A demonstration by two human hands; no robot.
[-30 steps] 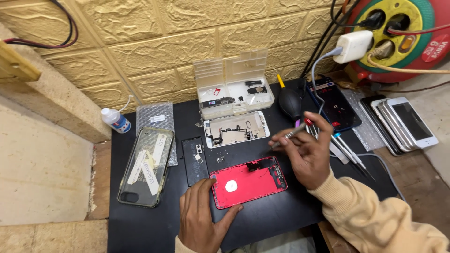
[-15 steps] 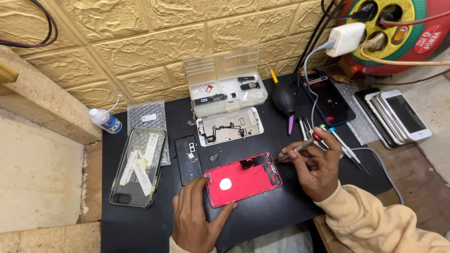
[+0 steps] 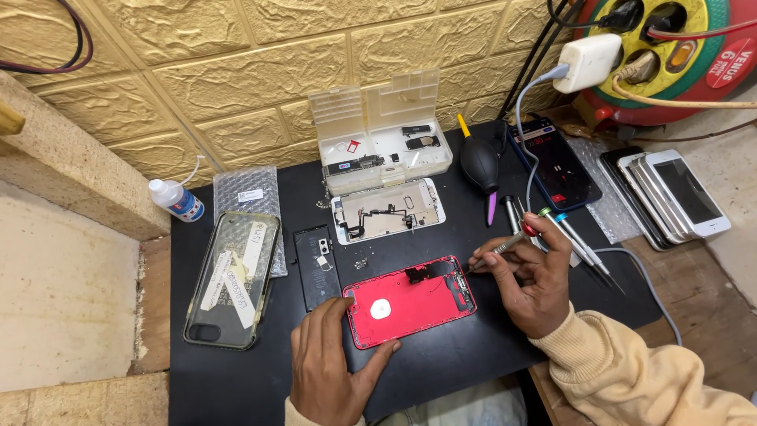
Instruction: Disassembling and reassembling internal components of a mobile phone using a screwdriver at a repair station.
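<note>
A red phone housing (image 3: 410,301) lies open on the black mat (image 3: 236,379) in front of me. My left hand (image 3: 327,364) rests flat on the mat and presses the housing's near left corner. My right hand (image 3: 532,276) grips a small screwdriver (image 3: 505,244) with a red cap, its tip at the housing's right end. A black battery (image 3: 318,267) lies just left of the housing, and a silver phone frame (image 3: 386,211) with cables lies behind it.
A clear parts box (image 3: 382,130) stands open at the back. Further items: a clear phone case (image 3: 233,276), a small bottle (image 3: 177,199), a black air blower (image 3: 479,163), spare screwdrivers (image 3: 579,244), a dark phone on a cable (image 3: 556,166), stacked phones (image 3: 670,193), a red cable reel (image 3: 678,47).
My right hand has come down from the tools to the housing's right end, now with the screwdriver tip on it. My left hand has stayed at the housing's corner.
</note>
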